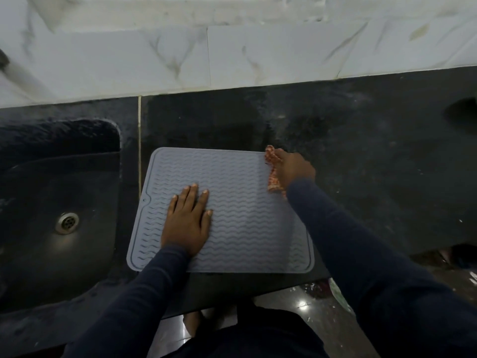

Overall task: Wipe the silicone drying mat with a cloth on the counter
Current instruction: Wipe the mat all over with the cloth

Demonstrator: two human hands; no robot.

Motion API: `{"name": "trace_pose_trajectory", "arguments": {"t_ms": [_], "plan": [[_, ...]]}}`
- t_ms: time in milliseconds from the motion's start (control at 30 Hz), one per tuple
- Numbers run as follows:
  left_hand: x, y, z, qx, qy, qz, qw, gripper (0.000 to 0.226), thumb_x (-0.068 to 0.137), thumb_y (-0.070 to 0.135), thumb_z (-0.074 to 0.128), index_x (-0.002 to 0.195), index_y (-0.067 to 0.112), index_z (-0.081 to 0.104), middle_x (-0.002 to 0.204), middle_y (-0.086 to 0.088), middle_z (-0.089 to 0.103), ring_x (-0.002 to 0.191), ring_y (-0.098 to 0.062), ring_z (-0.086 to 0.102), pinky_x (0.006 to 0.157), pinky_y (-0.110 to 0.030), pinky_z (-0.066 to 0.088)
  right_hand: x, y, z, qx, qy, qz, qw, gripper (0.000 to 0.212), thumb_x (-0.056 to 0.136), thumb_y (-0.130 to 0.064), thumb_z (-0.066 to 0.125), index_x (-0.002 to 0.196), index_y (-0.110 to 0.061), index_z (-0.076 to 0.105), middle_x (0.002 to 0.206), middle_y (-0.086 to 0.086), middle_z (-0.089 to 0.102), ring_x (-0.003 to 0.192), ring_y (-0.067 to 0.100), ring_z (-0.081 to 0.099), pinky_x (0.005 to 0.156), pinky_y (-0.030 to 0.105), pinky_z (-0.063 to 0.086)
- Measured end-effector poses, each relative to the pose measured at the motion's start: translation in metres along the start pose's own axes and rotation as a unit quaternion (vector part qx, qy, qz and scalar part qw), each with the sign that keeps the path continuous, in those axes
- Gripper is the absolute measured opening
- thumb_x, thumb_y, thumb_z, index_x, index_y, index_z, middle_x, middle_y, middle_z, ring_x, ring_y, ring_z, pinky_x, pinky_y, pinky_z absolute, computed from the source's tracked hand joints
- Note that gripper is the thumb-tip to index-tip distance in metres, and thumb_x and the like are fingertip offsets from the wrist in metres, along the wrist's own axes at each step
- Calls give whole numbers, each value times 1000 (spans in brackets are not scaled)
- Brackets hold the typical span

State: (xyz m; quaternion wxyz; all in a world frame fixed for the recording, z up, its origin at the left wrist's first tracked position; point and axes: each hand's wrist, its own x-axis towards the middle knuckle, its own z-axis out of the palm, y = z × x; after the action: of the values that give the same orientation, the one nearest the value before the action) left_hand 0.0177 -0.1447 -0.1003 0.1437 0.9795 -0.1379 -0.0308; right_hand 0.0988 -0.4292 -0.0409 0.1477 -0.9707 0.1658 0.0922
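Observation:
A grey silicone drying mat (240, 202) with wavy ridges lies flat on the black counter (361, 156), near its front edge. My left hand (187, 220) rests flat on the mat's left half, fingers spread, holding nothing. My right hand (294, 169) is at the mat's far right corner, closed around a bunched orange-and-white patterned cloth (272, 177). The cloth presses against the mat's right edge; most of it is hidden under my hand.
A dark sink (38, 192) with a metal drain (67, 223) sits just left of the mat. A marbled white tiled wall (232, 47) runs behind the counter. Below the counter's front edge a glossy floor (296, 306) and my feet show.

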Motion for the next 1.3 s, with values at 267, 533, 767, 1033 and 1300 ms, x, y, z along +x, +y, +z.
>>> {"name": "trace_pose_trajectory", "arguments": {"t_ms": [267, 533, 767, 1033, 1300], "plan": [[-4, 3, -8, -53, -11, 1, 999, 62, 95, 48, 19, 149, 19, 27, 158, -8, 19, 146, -24, 13, 119, -42, 6, -13, -7, -24, 96, 37, 97, 990, 64, 93, -68, 30, 116, -21, 67, 115, 13, 68, 107, 35, 62, 86, 37, 45], [-43, 46, -36, -545, -1, -243, 803, 37, 96, 40, 50, 81, 12, 68, 80, -5, 70, 69, -15, 64, 70, -26, 52, -135, -46, 69, 142, -30, -81, 986, 41, 100, -41, 42, 139, -34, 49, 135, 8, 53, 122, 29, 51, 106, 36, 36], [-63, 37, -77, -746, -75, -215, 626, 35, 95, 45, 47, 105, 19, 68, 106, -6, 72, 99, -16, 68, 83, -29, 54, -188, -110, 49, 469, -101, -186, 857, 29, 97, -19, 55, 121, -32, 65, 120, -8, 66, 113, -1, 59, 101, 22, 43], [-90, 2, -76, -621, -69, -186, 758, 24, 88, 19, 67, 111, 13, 64, 104, -6, 72, 99, -23, 67, 83, -28, 53, -209, -87, 47, 443, -138, -146, 873, 24, 97, -33, 55, 89, -26, 76, 87, -7, 74, 80, -2, 66, 83, 24, 52], [-67, 49, -99, -582, 68, -108, 803, 24, 82, 12, 71, 104, 11, 62, 102, -6, 69, 97, -18, 66, 87, -36, 54, -139, -28, 28, 376, -2, -67, 924, 34, 93, -38, 59, 77, -10, 69, 77, 7, 70, 74, 23, 67, 80, 45, 55]]}}
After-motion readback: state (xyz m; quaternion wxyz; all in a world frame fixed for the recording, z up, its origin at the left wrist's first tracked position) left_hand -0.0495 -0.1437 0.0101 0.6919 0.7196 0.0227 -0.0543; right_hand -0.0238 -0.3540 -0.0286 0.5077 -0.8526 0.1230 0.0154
